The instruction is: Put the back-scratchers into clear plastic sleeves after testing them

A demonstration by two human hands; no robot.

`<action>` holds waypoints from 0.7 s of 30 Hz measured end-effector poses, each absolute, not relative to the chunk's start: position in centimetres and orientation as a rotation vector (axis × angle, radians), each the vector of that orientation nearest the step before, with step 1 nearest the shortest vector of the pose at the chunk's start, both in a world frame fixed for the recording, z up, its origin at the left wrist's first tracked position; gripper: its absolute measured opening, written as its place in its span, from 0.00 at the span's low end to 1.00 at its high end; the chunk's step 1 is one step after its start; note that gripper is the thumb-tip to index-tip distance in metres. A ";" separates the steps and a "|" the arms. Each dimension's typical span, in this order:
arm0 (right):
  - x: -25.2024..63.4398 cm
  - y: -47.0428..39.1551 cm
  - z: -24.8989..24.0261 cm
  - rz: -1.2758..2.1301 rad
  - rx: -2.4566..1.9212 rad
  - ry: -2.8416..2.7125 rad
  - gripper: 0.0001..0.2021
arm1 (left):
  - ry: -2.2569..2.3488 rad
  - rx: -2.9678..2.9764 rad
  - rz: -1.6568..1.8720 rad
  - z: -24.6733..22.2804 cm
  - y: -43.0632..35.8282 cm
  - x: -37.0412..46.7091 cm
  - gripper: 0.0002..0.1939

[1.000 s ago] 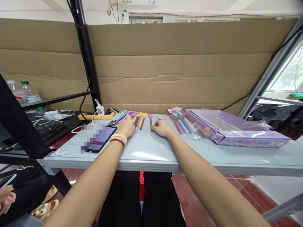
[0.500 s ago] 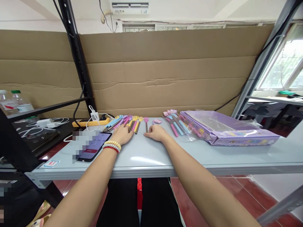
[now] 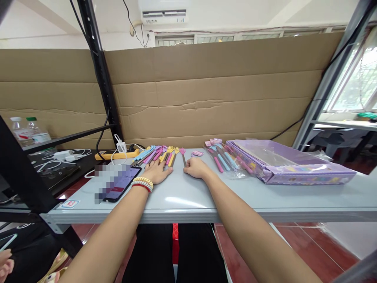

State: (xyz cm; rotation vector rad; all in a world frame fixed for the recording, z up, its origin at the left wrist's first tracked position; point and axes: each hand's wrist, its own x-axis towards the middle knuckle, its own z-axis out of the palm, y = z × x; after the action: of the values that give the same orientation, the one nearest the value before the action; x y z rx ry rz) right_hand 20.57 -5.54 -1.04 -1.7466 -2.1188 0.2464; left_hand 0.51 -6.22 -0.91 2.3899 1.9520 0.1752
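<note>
A row of fork-shaped sticks (image 3: 150,153) with blue, purple, pink and yellow pronged heads lies fanned on the table. Over the handle ends of this row my left hand (image 3: 156,172) rests flat, fingers spread and thumb out to the right. Just right of the row is one pink-headed fork-shaped stick (image 3: 183,152), set apart, its prongs pointing away from me. My right hand (image 3: 196,168) is curled closed at that stick's near end, which the fingers partly hide. A small pink card or packet (image 3: 197,153) lies beyond the right hand.
Packaged pink and blue fork-shaped sticks (image 3: 224,157) lie right of my right hand, beside a purple box (image 3: 309,179) with clear film. A phone (image 3: 122,184) is left of my left wrist. Behind it sit a yellow power strip (image 3: 107,156) and cables. A cardboard panel (image 3: 206,90) closes the back.
My left hand has spread its fingers, its thumb reaching further right. The right hand has shifted slightly right, and the lone pink stick's near end has tilted that way. The view has moved a little.
</note>
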 end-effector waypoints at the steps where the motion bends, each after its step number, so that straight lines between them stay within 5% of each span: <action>1: 20.6 -5.6 -1.0 0.243 -1.753 -2.121 0.06 | 1.954 2.395 0.186 -0.9 -6.1 0.5 0.41; 10: 20.4 -5.7 -0.8 0.143 -1.836 -2.113 0.11 | 1.952 2.429 0.285 -1.2 -6.0 0.3 0.38; 17: 20.0 -5.9 -0.6 0.127 -1.798 -2.219 0.12 | 2.191 2.465 0.709 0.6 -5.9 0.4 0.21; 21: 19.9 -6.1 -0.5 0.152 -1.743 -2.265 0.10 | 2.367 2.263 0.612 2.8 -4.5 -1.1 0.16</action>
State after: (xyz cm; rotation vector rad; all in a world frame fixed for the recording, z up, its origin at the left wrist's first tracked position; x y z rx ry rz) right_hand 19.92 -6.06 -0.50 -1.7429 -2.2648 0.1521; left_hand -1.15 -4.52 2.83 2.2631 2.3671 0.6116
